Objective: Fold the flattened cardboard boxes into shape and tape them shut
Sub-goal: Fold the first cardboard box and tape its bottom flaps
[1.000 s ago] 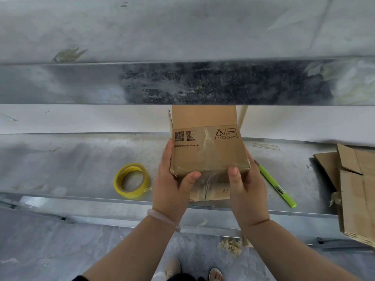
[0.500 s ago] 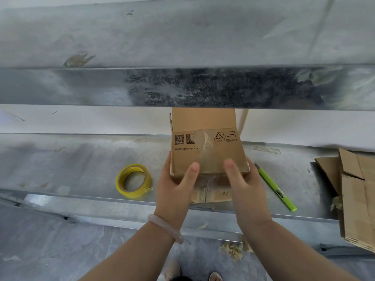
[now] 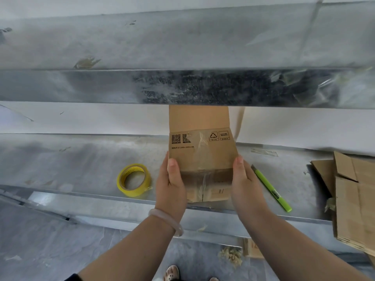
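A small brown cardboard box (image 3: pixel 203 153), folded into shape, stands on the metal shelf (image 3: pixel 81 161). Clear tape runs over its top seam and down its near face. Printed codes and symbols mark the top, and a rear flap (image 3: pixel 198 118) stands upright. My left hand (image 3: pixel 170 189) grips the box's left side, thumb on the top near the front corner. On the opposite side my right hand (image 3: pixel 245 187) holds it the same way. The fingers of both hands are hidden behind the box.
A yellow tape roll (image 3: pixel 134 180) lies left of the box. A green utility knife (image 3: pixel 272 191) lies to its right. Flattened cardboard boxes (image 3: pixel 357 199) are stacked at the right end. A metal beam (image 3: pixel 182 88) overhangs the shelf close above the box.
Both thumbs slid outward from the middle of the box's front top edge to its left and right corners. The box stays in place.
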`<state>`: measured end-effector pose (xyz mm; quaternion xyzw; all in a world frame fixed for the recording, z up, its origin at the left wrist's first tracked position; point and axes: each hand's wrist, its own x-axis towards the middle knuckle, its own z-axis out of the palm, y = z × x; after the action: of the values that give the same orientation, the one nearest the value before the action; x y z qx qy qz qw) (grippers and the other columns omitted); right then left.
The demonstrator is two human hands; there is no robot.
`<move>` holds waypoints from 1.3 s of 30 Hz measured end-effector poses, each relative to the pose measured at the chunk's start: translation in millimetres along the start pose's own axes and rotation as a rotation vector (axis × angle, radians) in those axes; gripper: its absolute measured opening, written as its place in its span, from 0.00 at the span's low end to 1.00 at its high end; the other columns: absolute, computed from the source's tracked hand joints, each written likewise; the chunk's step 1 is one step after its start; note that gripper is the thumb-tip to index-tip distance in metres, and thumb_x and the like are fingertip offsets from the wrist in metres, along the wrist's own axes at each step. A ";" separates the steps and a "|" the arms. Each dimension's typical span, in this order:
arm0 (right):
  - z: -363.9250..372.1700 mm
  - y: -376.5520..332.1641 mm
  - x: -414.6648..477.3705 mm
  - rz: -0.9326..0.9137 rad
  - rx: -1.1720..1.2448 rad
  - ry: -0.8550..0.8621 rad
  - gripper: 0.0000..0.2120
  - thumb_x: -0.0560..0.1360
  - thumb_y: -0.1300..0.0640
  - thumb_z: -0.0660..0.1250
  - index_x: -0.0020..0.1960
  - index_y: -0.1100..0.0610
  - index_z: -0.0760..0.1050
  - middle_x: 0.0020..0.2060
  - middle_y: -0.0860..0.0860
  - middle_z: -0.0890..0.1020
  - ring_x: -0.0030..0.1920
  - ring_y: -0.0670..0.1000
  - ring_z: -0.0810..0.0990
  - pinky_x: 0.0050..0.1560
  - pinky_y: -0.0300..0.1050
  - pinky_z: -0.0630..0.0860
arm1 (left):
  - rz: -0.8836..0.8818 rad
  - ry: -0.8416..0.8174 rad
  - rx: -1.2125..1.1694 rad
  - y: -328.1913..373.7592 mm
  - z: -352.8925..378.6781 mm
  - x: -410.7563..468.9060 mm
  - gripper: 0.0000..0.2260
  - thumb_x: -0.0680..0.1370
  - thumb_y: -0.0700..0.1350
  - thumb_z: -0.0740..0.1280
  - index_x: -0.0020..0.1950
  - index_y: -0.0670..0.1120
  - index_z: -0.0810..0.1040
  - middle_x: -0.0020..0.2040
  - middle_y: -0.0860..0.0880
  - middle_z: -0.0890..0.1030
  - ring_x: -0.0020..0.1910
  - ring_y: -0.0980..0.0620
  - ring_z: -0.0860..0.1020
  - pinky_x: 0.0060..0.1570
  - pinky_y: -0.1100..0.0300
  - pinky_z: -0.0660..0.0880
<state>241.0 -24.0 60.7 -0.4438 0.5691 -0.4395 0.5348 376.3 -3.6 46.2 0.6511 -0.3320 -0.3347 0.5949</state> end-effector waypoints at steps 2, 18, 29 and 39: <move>-6.0 -2.9 0.1 0.060 -0.009 -0.036 0.16 0.84 0.42 0.48 0.65 0.41 0.70 0.52 0.38 0.77 0.59 0.44 0.74 0.61 0.39 0.68 | -0.028 -0.019 0.020 0.3 -2.9 -0.7 0.23 0.82 0.54 0.51 0.72 0.46 0.69 0.66 0.51 0.75 0.66 0.57 0.71 0.58 0.77 0.67; -48.4 -28.3 -35.2 -0.473 -0.269 -0.308 0.27 0.72 0.43 0.68 0.68 0.31 0.62 0.68 0.27 0.67 0.68 0.34 0.67 0.65 0.35 0.67 | -0.132 -0.032 -0.102 42.8 -47.6 -11.0 0.26 0.71 0.70 0.58 0.67 0.64 0.70 0.60 0.58 0.76 0.59 0.52 0.76 0.55 0.43 0.78; -68.2 -2.0 -33.9 -0.289 -0.472 -0.133 0.43 0.62 0.28 0.70 0.71 0.27 0.52 0.72 0.33 0.62 0.73 0.43 0.62 0.72 0.53 0.65 | -0.684 0.015 -0.733 -4.0 -38.5 -16.0 0.20 0.79 0.60 0.61 0.60 0.47 0.79 0.56 0.44 0.83 0.56 0.41 0.80 0.46 0.41 0.80; -41.4 -1.3 -19.9 -0.873 -1.006 -0.150 0.32 0.79 0.42 0.54 0.79 0.40 0.43 0.79 0.44 0.53 0.79 0.48 0.50 0.75 0.53 0.56 | -0.594 -0.149 -0.185 -32.6 -30.3 -0.7 0.11 0.80 0.31 0.59 0.59 0.43 0.71 0.52 0.42 0.77 0.45 0.49 0.77 0.50 0.50 0.75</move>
<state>200.4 -3.9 68.0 -0.8579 0.4341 -0.2647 0.0741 402.2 16.1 15.9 0.6363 -0.1381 -0.5694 0.5018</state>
